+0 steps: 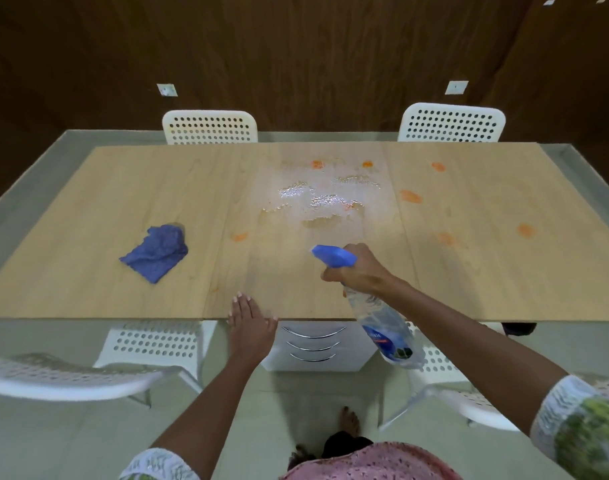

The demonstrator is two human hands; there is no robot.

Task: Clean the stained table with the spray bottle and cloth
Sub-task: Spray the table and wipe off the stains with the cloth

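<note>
Desk (88,209): wet patch (316,199) at centre; orange stains (411,196) to the right look dry. Cloth (157,252) lies left, untouched. Right hand (360,268) grips spray bottle (382,317), nozzle forward; advise aiming right. Left hand (249,318) rests flat, fingers straight, on the near edge.

Head-worn; downward over table (88,202)

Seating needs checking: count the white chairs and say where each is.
4: far-left chair, far-right chair beyond the table; near-left chair and near-right chair tucked partly under its near edge. More may sit out of view.
</note>
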